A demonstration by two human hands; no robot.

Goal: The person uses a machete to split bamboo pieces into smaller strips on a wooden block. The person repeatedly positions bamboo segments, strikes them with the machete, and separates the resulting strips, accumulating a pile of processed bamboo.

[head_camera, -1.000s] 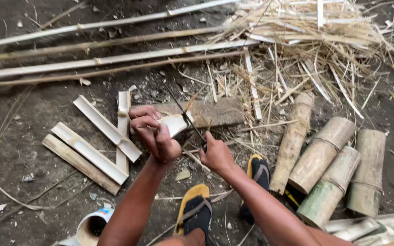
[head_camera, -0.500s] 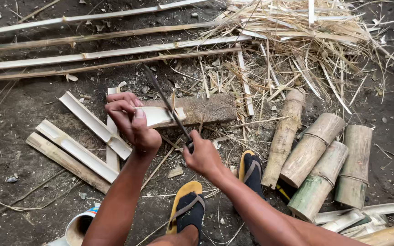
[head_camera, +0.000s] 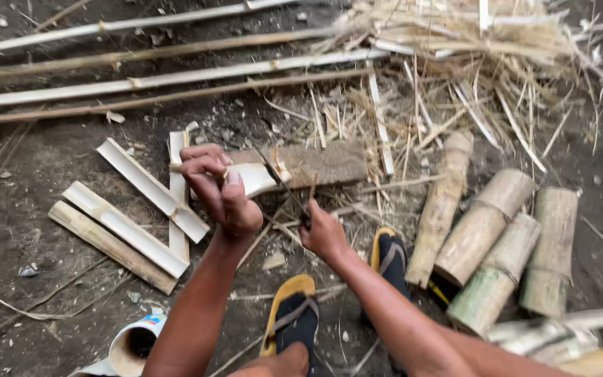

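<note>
My left hand (head_camera: 219,190) grips a pale, curved piece of split bamboo (head_camera: 254,177) and holds it on a flat wooden block (head_camera: 322,165) lying on the dirt. My right hand (head_camera: 324,233) is closed on the handle of a dark-bladed knife (head_camera: 284,186), whose blade runs up and left onto the bamboo piece. Both forearms reach in from the bottom of the view. My feet wear yellow-and-black sandals (head_camera: 294,321) just below the hands.
Split bamboo slats (head_camera: 130,220) lie to the left. Several short bamboo sections (head_camera: 504,237) lie to the right. Long bamboo poles (head_camera: 176,73) run across the top, with a heap of dry strips (head_camera: 469,63) at upper right. A cut bamboo tube (head_camera: 130,342) sits bottom left.
The knife blade has stayed on the bamboo piece while both hands shifted slightly; the camera view has drifted, so everything sits a little differently in frame.
</note>
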